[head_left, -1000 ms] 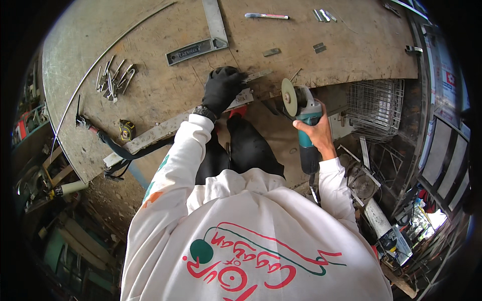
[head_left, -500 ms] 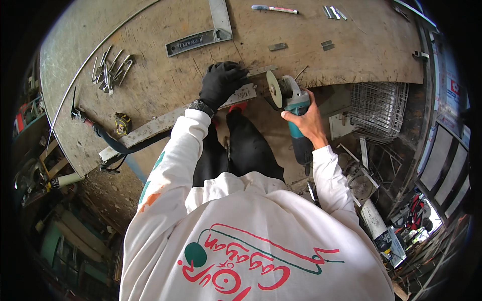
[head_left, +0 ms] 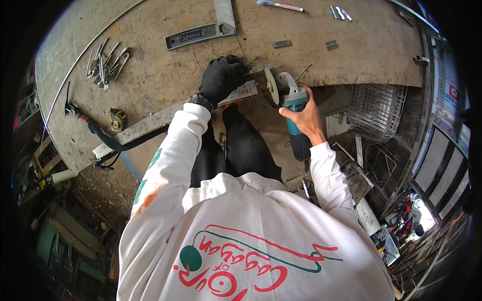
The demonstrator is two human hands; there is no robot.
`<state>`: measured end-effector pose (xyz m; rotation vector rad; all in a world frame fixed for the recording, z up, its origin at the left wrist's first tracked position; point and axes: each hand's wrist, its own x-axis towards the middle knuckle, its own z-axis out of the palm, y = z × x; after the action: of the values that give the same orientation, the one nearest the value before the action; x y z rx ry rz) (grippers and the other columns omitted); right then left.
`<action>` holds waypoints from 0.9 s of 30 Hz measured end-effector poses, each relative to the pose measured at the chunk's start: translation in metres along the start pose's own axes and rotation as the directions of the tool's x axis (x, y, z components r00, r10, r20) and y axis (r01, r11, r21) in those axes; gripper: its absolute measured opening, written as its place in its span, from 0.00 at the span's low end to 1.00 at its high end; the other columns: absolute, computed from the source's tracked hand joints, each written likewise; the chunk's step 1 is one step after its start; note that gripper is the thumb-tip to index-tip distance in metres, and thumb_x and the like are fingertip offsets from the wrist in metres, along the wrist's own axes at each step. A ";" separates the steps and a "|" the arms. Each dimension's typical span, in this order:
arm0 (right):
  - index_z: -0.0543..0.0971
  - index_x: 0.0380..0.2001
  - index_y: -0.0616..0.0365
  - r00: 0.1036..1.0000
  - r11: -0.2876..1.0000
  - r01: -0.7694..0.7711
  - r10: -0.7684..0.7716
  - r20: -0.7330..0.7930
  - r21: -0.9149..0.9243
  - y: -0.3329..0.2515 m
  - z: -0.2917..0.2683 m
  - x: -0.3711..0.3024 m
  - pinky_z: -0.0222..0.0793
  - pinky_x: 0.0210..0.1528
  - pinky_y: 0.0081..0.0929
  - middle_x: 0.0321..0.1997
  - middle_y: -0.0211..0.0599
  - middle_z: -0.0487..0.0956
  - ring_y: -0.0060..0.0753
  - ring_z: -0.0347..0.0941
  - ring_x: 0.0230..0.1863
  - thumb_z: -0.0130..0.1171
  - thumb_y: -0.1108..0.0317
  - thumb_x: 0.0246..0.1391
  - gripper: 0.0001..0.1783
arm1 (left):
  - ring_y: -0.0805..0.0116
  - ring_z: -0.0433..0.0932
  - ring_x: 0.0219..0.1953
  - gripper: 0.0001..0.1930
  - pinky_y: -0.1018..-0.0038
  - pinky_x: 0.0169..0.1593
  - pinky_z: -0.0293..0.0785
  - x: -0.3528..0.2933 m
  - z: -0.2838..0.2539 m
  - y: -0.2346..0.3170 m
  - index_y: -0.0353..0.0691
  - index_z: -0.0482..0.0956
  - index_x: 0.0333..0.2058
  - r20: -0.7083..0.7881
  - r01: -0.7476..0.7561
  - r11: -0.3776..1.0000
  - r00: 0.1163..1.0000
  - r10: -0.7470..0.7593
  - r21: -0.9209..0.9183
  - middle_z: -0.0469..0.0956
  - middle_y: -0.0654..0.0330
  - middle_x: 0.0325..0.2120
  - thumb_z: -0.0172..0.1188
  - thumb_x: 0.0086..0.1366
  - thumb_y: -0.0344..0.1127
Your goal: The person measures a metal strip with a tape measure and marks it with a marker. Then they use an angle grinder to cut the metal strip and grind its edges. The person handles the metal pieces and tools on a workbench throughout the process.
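Note:
My left hand [head_left: 224,78], in a black glove, is closed at the near edge of the wooden workbench. From its fingertips a thin metal strip [head_left: 267,66] sticks out to the right. Beneath that hand a long flat metal bar [head_left: 150,120] runs along the bench edge. My bare right hand [head_left: 305,116] is wrapped round the teal body of an angle grinder [head_left: 297,125]. Its upright disc [head_left: 271,86] stands just right of the metal bar's end, close to the strip. Whether the disc touches the strip, I cannot tell.
On the workbench [head_left: 165,75] lie bent metal rods [head_left: 106,64], a tape measure [head_left: 118,120], a try square [head_left: 200,35], a marker [head_left: 280,6] and small metal pieces [head_left: 282,44]. A black cable [head_left: 108,143] crosses the left corner. Wire racks [head_left: 376,110] stand at right.
The view has shifted slightly, so the bench items sit a little differently in the picture. Both hands keep their grips, and the grinder stays beside the strip with little visible movement.

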<state>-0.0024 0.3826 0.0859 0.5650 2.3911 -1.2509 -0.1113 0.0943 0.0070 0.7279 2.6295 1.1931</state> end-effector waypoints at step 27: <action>0.71 0.65 0.63 0.999 0.999 -0.051 0.051 0.019 0.000 -0.014 -0.004 0.005 0.76 0.60 0.38 0.55 0.51 0.83 0.43 0.81 0.54 0.83 0.57 0.38 0.51 | 0.56 0.83 0.49 0.07 0.59 0.53 0.76 -0.001 0.006 -0.002 0.53 0.91 0.37 -0.063 -0.005 0.999 0.998 0.001 -0.053 0.86 0.65 0.46 0.75 0.60 0.42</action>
<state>-0.0143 0.3794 0.0946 0.6079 2.3461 -1.2302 -0.1097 0.0962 0.0013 0.6960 2.6369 1.3020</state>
